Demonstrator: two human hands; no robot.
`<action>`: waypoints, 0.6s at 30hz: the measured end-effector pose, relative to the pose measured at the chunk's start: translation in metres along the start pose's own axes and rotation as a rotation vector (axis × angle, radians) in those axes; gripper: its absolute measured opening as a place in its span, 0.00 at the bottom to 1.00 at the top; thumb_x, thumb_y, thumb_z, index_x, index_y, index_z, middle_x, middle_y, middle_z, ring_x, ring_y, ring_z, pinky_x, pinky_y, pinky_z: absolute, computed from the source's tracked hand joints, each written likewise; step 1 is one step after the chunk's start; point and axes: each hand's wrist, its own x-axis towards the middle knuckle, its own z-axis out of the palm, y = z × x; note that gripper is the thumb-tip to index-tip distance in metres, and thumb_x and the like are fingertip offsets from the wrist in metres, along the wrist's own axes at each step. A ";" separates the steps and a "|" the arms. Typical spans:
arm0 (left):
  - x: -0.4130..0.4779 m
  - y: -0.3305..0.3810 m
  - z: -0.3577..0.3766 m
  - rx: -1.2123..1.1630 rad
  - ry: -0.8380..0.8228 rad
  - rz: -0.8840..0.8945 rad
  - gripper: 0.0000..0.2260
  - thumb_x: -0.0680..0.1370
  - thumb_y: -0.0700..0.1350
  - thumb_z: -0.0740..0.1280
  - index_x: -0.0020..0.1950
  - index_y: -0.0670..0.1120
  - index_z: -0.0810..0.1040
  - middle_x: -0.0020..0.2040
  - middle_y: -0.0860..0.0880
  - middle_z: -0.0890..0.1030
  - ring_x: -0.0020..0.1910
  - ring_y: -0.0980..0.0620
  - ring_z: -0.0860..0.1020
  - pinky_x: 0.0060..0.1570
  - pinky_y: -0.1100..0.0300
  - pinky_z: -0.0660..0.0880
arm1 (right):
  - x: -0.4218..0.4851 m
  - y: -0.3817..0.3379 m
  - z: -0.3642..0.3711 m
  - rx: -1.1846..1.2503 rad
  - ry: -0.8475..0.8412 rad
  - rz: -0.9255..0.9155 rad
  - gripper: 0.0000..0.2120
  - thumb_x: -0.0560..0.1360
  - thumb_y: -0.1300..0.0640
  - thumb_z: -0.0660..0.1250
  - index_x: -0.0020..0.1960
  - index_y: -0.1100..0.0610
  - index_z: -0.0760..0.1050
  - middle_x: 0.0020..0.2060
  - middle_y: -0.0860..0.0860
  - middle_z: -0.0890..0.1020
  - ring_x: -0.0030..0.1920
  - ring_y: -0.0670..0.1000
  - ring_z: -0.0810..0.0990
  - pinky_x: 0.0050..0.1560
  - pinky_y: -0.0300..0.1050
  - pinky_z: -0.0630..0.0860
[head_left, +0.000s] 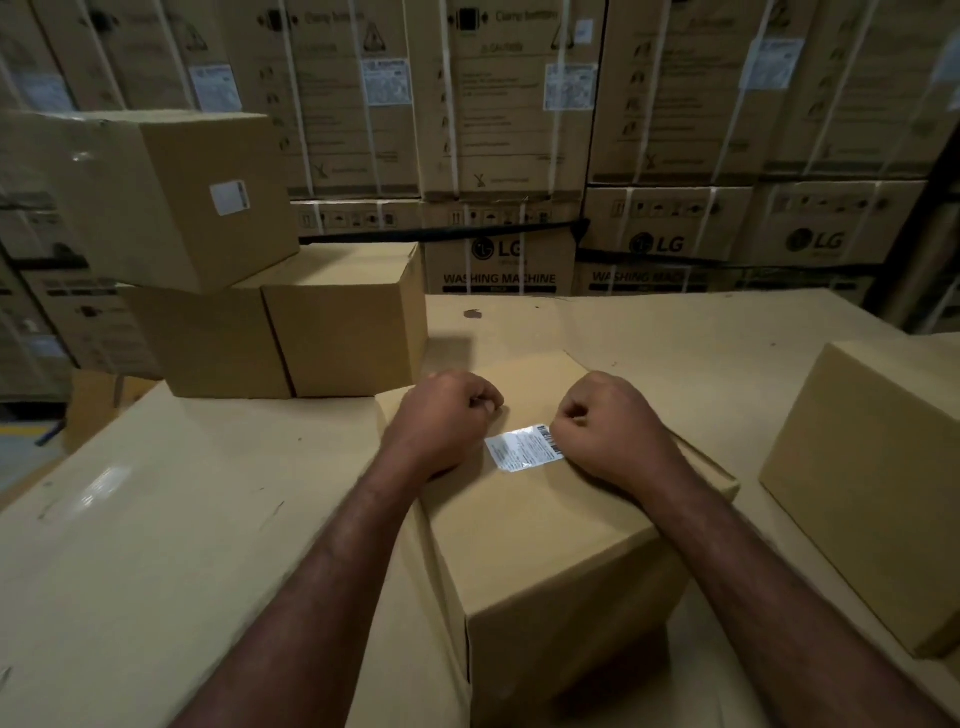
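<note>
— Cardboard box (545, 535) with the label: where does it sit?
— In the middle of the cardboard-covered surface (156, 519), with one corner turned toward the viewer. Both forearms reach over its top.
— Start at the left, then. What stands at ten o'clock from it?
— A stack of plain cartons. The top carton (171, 192) rests askew on the lower layer (311, 332) and has a small white sticker (229, 198) on its face. Whether that lower layer is one carton or two, I cannot tell. The near corner of the stack is just beside the box's far left corner.
— And the hands?
— At nine o'clock on the box's top rests the left hand (447, 415), fingers curled tight into a fist. Nothing shows inside it.
— Between the hands?
— The shipping label (519, 449) lies flat on the top. It is white, catches glare, and has a barcode at its right end.
— Then the other fist?
— At three o'clock of the label is the right hand (605, 428), also curled, covering the barcode end. I cannot tell whether it pinches the label's edge or only presses on it.
— Further right?
— Another plain carton (872, 483) sits at three o'clock, apart from the box. At twelve o'clock, behind the surface, strapped LG washing machine cartons (498, 260) stand stacked.
</note>
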 end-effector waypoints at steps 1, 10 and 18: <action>0.000 0.000 -0.002 -0.017 -0.012 0.002 0.10 0.78 0.43 0.65 0.52 0.51 0.86 0.54 0.53 0.85 0.54 0.52 0.79 0.56 0.52 0.77 | -0.001 -0.001 -0.001 -0.002 -0.006 0.004 0.09 0.64 0.49 0.61 0.34 0.51 0.77 0.37 0.45 0.77 0.44 0.49 0.76 0.44 0.49 0.76; 0.006 -0.010 -0.011 -0.166 -0.197 -0.009 0.12 0.73 0.55 0.67 0.51 0.57 0.86 0.47 0.59 0.84 0.55 0.52 0.81 0.63 0.46 0.74 | -0.006 -0.020 0.003 -0.043 0.011 0.132 0.03 0.67 0.58 0.68 0.35 0.52 0.76 0.38 0.45 0.77 0.42 0.47 0.76 0.45 0.50 0.76; 0.008 -0.013 -0.014 -0.190 -0.298 0.035 0.04 0.69 0.60 0.66 0.37 0.70 0.79 0.45 0.67 0.82 0.57 0.56 0.79 0.68 0.45 0.70 | -0.020 -0.028 0.005 0.165 0.193 0.285 0.04 0.69 0.58 0.68 0.38 0.51 0.76 0.33 0.48 0.81 0.35 0.51 0.80 0.40 0.51 0.79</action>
